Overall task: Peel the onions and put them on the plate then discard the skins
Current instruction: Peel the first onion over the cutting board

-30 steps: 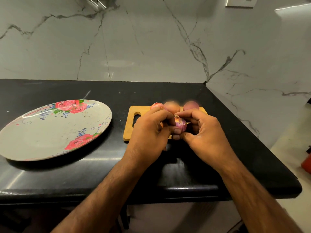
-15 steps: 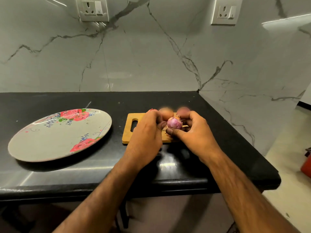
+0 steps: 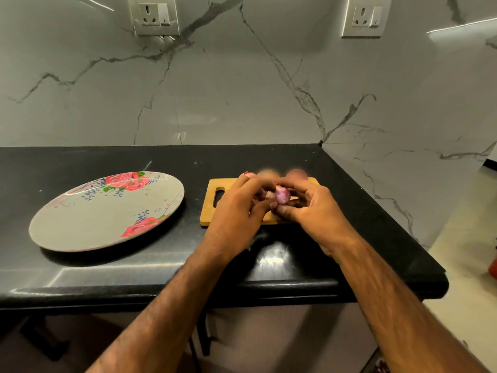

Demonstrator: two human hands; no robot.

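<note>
A small purple onion (image 3: 283, 195) sits between both hands above the wooden cutting board (image 3: 212, 211). My right hand (image 3: 309, 208) cups it with thumb below and fingers curled over the top. My left hand (image 3: 239, 208) pinches at the onion's left side, where a pale scrap of skin shows. Three more onions lie along the board's far edge: a red one (image 3: 248, 174), a tan one (image 3: 267, 174) and a reddish one (image 3: 296, 174), the last two blurred. The grey plate with red roses (image 3: 102, 211) lies to the left with nothing on it.
The black countertop (image 3: 134, 265) ends at a front edge near me and a right edge past the board. A marble wall with two sockets (image 3: 154, 14) stands behind. The floor drops away at the right.
The view has tilted up, showing more wall and sockets. My hands stay together on the purple onion above the board; the left fingers have come back onto it after parting slightly.
</note>
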